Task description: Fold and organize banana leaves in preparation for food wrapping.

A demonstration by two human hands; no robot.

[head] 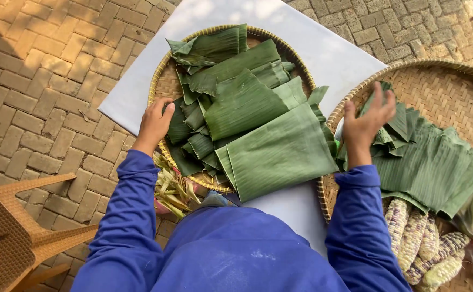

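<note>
On the white board [139,86] I see two woven trays: the left tray [166,84] piled with glossy, ribbed green leaves [258,124], the top one's long axis slanting toward me. My left hand [155,121] touches those leaves at the rim, clasping nothing. My right hand [367,120] hovers spread over the right tray [447,86], beside four corn cobs [425,243]

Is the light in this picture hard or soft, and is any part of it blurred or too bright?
Head view: soft, dappled daylight; faint shadows fall across the white board, which looks slightly overexposed at the top. The right hand is a little motion-blurred over the right tray; the left hand and the banana leaves are sharp.
</note>
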